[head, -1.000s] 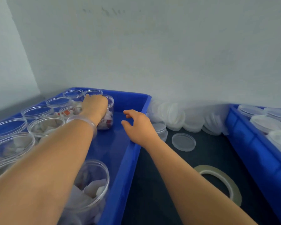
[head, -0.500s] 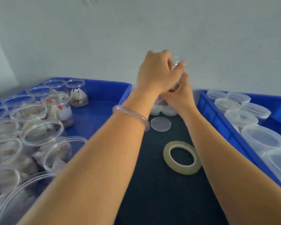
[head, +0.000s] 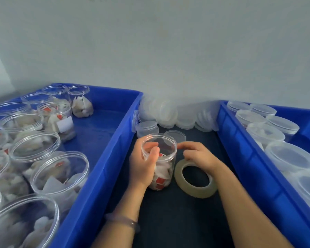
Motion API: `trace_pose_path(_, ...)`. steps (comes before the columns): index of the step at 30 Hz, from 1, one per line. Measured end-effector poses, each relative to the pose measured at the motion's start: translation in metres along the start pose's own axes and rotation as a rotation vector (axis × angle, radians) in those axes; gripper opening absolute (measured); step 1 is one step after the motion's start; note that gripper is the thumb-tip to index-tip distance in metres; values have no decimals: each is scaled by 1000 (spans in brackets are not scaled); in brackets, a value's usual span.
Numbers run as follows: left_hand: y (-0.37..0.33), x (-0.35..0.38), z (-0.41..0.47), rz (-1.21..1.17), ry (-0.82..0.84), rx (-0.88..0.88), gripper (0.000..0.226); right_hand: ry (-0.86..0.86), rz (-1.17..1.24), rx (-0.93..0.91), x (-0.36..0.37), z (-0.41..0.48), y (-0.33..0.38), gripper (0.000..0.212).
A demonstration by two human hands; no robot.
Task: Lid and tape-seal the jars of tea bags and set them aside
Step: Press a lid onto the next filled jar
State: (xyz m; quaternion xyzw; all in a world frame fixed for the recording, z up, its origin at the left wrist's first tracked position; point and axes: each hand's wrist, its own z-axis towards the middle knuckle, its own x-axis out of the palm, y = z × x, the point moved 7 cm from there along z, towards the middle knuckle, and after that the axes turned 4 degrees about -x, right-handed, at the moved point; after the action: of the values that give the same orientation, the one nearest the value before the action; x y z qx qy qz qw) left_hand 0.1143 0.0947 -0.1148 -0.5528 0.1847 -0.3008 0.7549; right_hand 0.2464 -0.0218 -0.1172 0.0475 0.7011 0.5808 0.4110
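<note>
An open clear jar [head: 159, 163] of tea bags is standing upright on the dark tabletop [head: 168, 215], between two blue bins, with no lid on it yet and no tape. The left hand [head: 141, 169] is steadying it from its left side: its grip is wrapping round the jar's wall, thumb near the rim, fingers showing through the plastic. The right hand [head: 199, 155] is hovering just beside the jar, above the far edge of the tape roll [head: 195, 181]. Its grip is loosely bent and pinching nothing that shows, and whether it is touching the roll cannot be told. A loose lid [head: 174, 136] is lying just behind the jar, with more lids [head: 168, 113] piled against the wall.

Much work seems to be remaining. The left bin [head: 106, 167] is holding many filled jars [head: 59, 172] that are all sitting open. The right bin [head: 240, 149] is holding jars with lids on [head: 290, 156], seemingly the finished ones. For this jar, lidding, taping and setting aside are all waiting.
</note>
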Motion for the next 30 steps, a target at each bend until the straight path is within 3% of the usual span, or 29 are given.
trace_pose_path(2, 2, 0, 0, -38, -35, -11, 48, -114, -386, 104, -18, 20, -21, 55)
trace_pose_path(4, 4, -2, -1, -55, -64, 0, 41, -65, -684, 106, -11, 40, -33, 56)
trace_pose_path(7, 6, -1, 0, -63, -53, 26, 41, -22, -728, 101, -4, 61, -39, 30)
trace_pose_path(9, 8, -1, 1, -75, -38, 14, 46, -88, -680, 65, -2, 60, -27, 22)
trace_pose_path(10, 10, -1, 0, -89, -32, 4, 50, -208, -511, 25, -6, 55, -16, 21)
trace_pose_path(12, 13, 0, 0, -119, -21, -16, 71, -449, 241, -6, -19, 38, 3, 24)
trace_pose_path(14, 15, 1, 1, -142, -14, -38, 81, -504, 881, -55, -28, 19, 18, 29)
trace_pose_path(15, 15, 1, 1, -140, -12, -52, 82, -498, 962, -46, -31, 10, 24, 29)
trace_pose_path(16, 15, 2, 1, -130, -7, -65, 82, -476, 898, -21, -31, 3, 29, 29)
trace_pose_path(19, 16, 6, -3, -138, 17, -116, 69, -395, 272, 65, -16, -12, 45, 27)
trace_pose_path(21, 16, 7, -7, -148, 27, -132, 66, -394, -8, 80, -10, -16, 48, 29)
trace_pose_path(24, 12, 12, -13, -160, 34, -130, 67, -491, -101, -131, -11, -22, 68, 12)
trace_pose_path(26, 11, 14, -15, -172, 33, -126, 59, -484, -167, -245, -7, -26, 84, 16)
trace_pose_path(30, 17, 14, -15, -159, 19, -134, 57, -298, -210, -206, 3, -29, 89, 22)
